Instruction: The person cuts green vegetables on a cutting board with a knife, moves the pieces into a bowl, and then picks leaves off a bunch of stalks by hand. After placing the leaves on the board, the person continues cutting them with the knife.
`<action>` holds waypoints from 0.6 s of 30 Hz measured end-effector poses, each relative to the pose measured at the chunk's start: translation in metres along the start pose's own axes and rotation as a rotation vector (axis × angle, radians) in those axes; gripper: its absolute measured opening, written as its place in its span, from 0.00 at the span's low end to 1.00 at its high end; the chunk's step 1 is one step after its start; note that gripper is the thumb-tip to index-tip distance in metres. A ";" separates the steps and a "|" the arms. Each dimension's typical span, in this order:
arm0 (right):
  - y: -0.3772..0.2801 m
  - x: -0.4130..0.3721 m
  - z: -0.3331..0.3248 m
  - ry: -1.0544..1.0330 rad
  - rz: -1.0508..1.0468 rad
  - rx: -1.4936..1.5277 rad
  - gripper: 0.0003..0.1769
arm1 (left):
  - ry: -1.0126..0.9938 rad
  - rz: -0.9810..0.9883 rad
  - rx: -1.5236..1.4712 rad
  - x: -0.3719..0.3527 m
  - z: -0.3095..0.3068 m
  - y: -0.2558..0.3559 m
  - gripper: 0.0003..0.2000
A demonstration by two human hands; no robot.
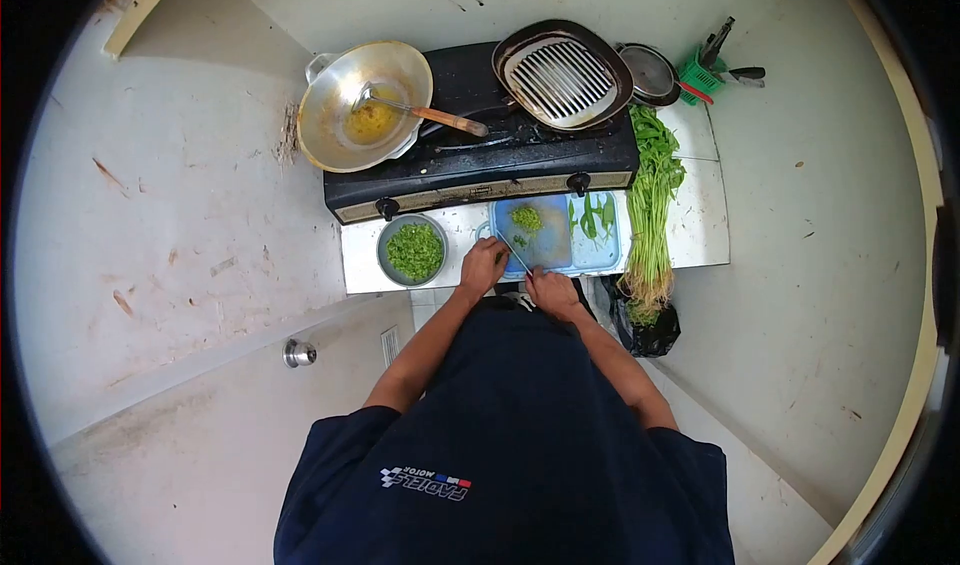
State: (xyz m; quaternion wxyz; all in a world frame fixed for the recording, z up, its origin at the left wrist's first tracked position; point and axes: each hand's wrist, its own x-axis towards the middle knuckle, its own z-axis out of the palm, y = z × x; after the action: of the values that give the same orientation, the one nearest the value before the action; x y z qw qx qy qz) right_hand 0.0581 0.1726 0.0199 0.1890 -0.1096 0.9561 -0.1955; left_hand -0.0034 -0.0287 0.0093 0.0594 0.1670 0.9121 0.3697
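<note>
My right hand is closed around the handle of a knife, whose blade slants up and left over the near edge of a blue cutting board. Close to the blade's tip, at the board's left corner, my left hand has its fingers curled together; what they pinch, if anything, is too small to make out. A small heap of chopped greens lies on the board beyond the knife. Several whole green leaves rest on its right part. Left of my left hand stands a grey bowl of chopped greens.
Behind the board is a black gas stove bearing a wok with a wooden-handled spatula and a grill pan. Long-stemmed leafy greens hang over the counter's right edge above a black plastic bag. A green basket holds knives.
</note>
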 end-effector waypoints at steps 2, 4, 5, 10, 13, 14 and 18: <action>0.001 0.004 0.006 -0.003 0.017 0.011 0.22 | -0.001 0.001 0.008 -0.001 0.000 0.001 0.05; -0.002 0.006 0.007 0.031 -0.003 0.012 0.23 | 0.007 0.008 0.019 -0.001 0.001 0.001 0.05; -0.002 0.006 0.006 0.051 -0.015 0.010 0.23 | 0.021 0.011 0.010 0.000 0.001 0.002 0.05; 0.000 0.007 0.012 0.121 -0.019 -0.003 0.22 | 0.038 0.031 0.034 -0.003 0.009 -0.007 0.05; 0.006 0.003 0.018 0.219 -0.048 -0.002 0.24 | 0.053 0.042 0.006 -0.004 0.012 -0.010 0.05; 0.008 0.004 0.019 0.194 -0.025 0.014 0.24 | 0.049 0.035 0.018 -0.005 0.011 -0.007 0.05; 0.010 0.003 0.013 0.124 -0.019 0.050 0.25 | 0.061 0.073 0.019 -0.004 0.003 -0.003 0.06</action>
State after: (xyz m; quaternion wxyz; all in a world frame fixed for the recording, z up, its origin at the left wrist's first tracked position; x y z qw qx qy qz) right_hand 0.0593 0.1762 0.0040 0.1303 -0.1015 0.9597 -0.2273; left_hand -0.0001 -0.0298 0.0047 0.0166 0.1896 0.9102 0.3679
